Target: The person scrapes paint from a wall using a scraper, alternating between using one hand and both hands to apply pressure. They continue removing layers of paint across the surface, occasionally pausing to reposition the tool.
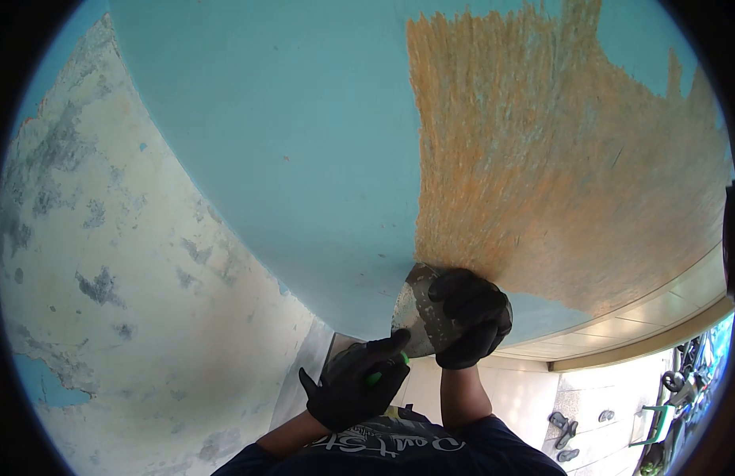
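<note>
My left hand (358, 382), in a black glove, is closed on a green-handled tool (374, 378) whose working end I cannot make out. My right hand (470, 317), also black-gloved, grips a wide, flat metal plate (421, 321) with worn, speckled patches. The plate lies between my hands, its upper edge close to the wall where blue paint (304, 159) meets a scraped orange-brown area (502, 159). The thumb of my left hand stands out to the side. My hands are close together in front of my dark shirt.
A whitish wall with grey patches (145, 293) stands at the left. A tiled ledge (621, 321) curves along the wall's foot at the right. Sandals (564, 428), a green-edged stool (659, 424) and parked motorbikes (681, 389) are at the lower right.
</note>
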